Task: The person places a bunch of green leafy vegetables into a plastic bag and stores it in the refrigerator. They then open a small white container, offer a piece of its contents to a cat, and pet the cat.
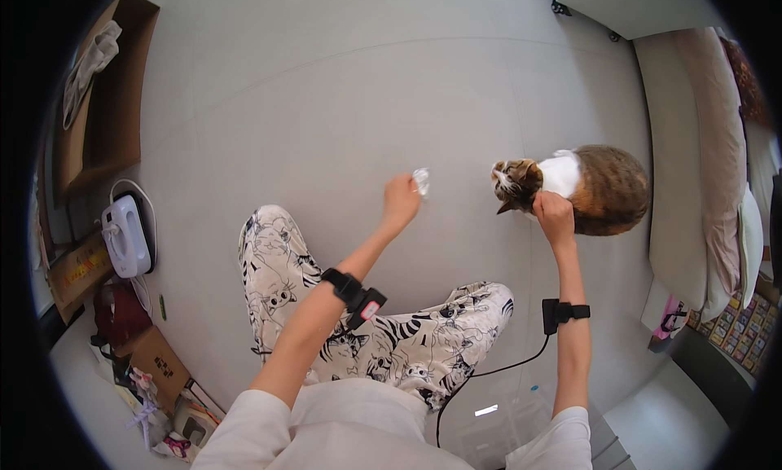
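My left hand [401,202] is held out over the floor, its fingers closed on a small crumpled, whitish, shiny piece [421,181]. Whether that piece is tissue, plastic or foil I cannot tell. To the right, a brown, orange and white cat [611,189] sits or crouches on the floor with its head tipped up towards the left. The curled fingers of my right hand [555,216] touch the side of its neck, just behind the ear. Fur and knuckles hide those fingertips, so a grip cannot be made out.
A cardboard box [113,103] with a cloth over its edge, a white corded appliance [127,235] and a red bag [122,314] line the left. At right are a bed or sofa edge [672,164] and a wheeled white cabinet [629,6]. A cable [507,367] runs from my right forearm strap.
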Motion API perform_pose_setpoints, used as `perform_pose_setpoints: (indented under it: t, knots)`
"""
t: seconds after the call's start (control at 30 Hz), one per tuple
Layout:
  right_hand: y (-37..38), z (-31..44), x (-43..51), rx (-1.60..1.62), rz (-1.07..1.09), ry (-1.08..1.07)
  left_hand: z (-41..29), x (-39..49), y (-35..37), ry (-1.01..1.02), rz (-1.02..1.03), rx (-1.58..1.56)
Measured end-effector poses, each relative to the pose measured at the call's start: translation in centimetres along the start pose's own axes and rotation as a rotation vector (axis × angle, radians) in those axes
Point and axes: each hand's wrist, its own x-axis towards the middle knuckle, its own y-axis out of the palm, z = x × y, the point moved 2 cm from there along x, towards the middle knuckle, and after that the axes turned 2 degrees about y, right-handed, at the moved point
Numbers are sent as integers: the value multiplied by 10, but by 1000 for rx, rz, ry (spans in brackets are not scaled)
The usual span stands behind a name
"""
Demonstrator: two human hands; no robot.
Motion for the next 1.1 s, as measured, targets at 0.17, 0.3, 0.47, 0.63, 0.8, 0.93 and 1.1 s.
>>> perform_pose_setpoints:
  t: [0.17, 0.3, 0.47, 0.63, 0.8, 0.93, 1.1]
  knots:
    - [-46, 23, -29, -64, -128, 200, 31, 4, -50, -163, 9, -110]
    - [-81, 75, -67, -54, -95, 298, 31, 1, -99, -283, -18, -439]
    - [-109, 160, -132, -14, -77, 465, -4, -17, -145, -257, 43, -606]
    - [-156, 224, -224, -27, -208, 694, -71, -59, -151, -88, 247, -785]
    - [-203, 269, -312, -130, -325, 1027, -150, -90, -158, -6, 512, -765]
    - [-250, 301, -371, -92, -151, 1278, -223, -114, -146, -9, 670, -727]
    - [-330, 388, -394, 164, 176, 1593, -309, -176, -166, -91, 837, -648]
